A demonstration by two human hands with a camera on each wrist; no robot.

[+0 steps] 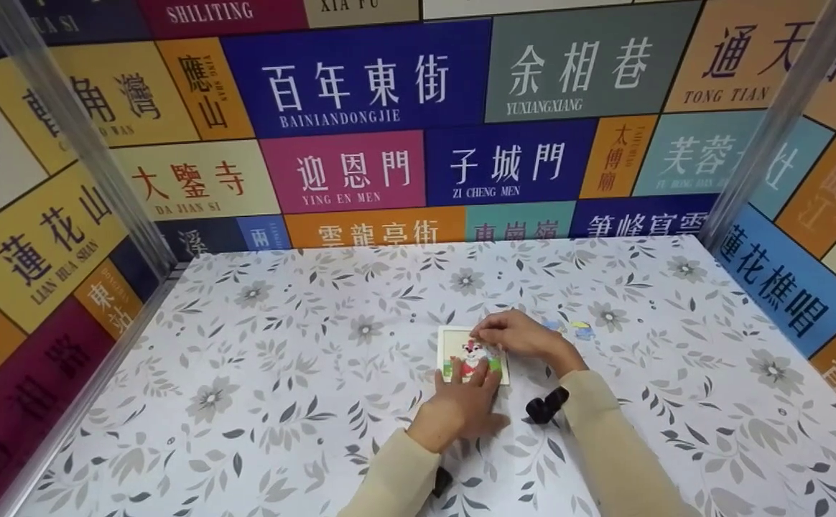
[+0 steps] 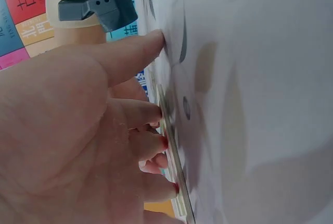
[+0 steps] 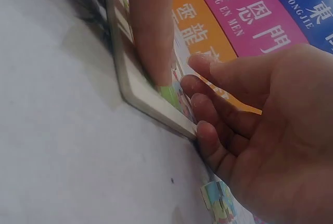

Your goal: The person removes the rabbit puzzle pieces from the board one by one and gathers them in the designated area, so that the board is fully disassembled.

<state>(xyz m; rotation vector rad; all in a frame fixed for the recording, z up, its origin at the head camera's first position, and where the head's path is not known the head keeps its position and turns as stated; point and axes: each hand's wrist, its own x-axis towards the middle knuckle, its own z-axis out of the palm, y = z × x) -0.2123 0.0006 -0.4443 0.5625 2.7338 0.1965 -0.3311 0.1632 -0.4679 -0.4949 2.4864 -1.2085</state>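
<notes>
A small square jigsaw puzzle (image 1: 449,334) in a pale frame lies on the table, with a red-and-white cartoon animal and green patches in its picture. My left hand (image 1: 465,403) lies over its near part. Its fingers are spread, and their tips rest on the picture and frame. At the puzzle's upper right is my right hand (image 1: 522,334), fingers bent and thumb close to the index finger. In the right wrist view, the fingertips (image 3: 208,133) reach the side of the frame (image 3: 148,99). I cannot tell whether a piece is between them.
Loose blue-and-yellow puzzle pieces (image 1: 582,330) lie just right of my right hand. White cloth (image 1: 303,301) with grey flowers and leaves covers the table. Panels with Chinese street names (image 1: 360,79) stand behind and at both sides, with clear corner posts (image 1: 755,136).
</notes>
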